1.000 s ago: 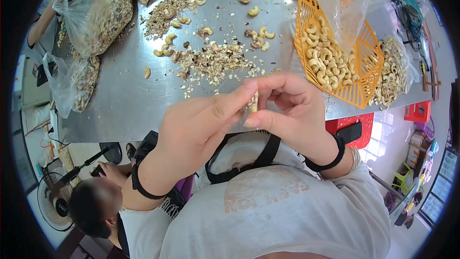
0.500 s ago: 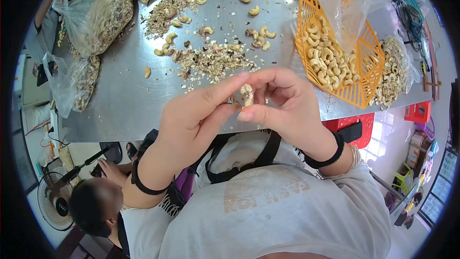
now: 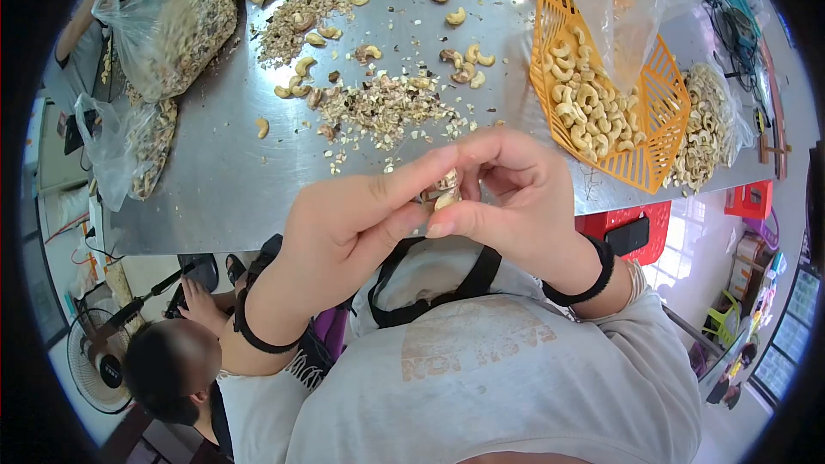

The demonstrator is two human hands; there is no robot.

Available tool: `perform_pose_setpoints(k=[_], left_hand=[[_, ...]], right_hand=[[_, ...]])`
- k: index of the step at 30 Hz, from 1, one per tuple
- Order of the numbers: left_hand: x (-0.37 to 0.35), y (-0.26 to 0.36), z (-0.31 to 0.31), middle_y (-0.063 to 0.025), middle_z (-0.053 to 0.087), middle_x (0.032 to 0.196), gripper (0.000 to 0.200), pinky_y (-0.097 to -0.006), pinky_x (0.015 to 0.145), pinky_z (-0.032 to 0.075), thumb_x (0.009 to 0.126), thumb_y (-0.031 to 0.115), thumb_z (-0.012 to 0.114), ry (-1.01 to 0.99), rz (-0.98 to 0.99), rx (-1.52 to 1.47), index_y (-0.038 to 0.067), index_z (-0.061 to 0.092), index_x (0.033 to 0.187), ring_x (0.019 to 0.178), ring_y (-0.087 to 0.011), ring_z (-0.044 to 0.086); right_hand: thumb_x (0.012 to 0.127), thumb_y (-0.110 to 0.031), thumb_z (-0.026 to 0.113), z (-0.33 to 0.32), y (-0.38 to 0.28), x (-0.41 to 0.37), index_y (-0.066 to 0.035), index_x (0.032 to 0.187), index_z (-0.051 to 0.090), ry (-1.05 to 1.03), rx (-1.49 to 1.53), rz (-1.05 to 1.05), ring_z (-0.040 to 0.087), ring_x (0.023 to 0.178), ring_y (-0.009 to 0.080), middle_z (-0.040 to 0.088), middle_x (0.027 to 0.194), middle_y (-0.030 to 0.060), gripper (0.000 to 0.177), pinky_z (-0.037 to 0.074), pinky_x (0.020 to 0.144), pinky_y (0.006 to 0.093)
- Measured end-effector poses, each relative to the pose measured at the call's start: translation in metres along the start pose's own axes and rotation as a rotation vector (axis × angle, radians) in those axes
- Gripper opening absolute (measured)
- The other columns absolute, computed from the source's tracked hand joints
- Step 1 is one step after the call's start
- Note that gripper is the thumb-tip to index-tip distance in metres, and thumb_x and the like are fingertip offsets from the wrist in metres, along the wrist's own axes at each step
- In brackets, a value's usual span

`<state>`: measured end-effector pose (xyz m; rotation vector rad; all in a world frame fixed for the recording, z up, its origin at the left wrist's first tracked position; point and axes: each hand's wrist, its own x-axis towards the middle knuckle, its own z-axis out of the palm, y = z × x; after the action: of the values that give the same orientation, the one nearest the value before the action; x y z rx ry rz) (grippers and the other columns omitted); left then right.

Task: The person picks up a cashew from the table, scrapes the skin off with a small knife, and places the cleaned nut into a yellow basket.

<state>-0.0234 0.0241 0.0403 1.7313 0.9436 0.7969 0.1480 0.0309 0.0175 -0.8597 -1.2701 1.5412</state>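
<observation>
Pinching the cashew (image 3: 444,192) between both hands, I see it has sunk from upright at the fingertips. My left hand (image 3: 344,228) and right hand (image 3: 520,198) now grasp it tighter above the counter (image 3: 223,180) edge, likely working its skin.

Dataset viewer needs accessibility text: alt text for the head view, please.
Two bare hands, left hand and right hand, pinch a cashew between their fingers above the edge of a metal table. On it lie shell scraps, an orange basket of cashews and plastic bags of nuts.
</observation>
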Motion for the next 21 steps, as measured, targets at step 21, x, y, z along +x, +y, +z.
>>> perform_pose_setpoints(k=[21], left_hand=[[-0.002,0.01,-0.005,-0.0122,0.053,0.109,0.036,-0.0222,0.07,0.044,0.078,-0.001,0.049,0.005,-0.137,-0.089,0.002,0.046,0.115,0.084,-0.0158,0.058]], right_hand=[[0.063,-0.007,0.071,0.002,-0.003,0.002,0.001,0.089,0.054,0.008,0.097,0.021,0.046,0.064,0.0064,0.053,0.076,0.002,0.032,0.039,0.058,0.0192]])
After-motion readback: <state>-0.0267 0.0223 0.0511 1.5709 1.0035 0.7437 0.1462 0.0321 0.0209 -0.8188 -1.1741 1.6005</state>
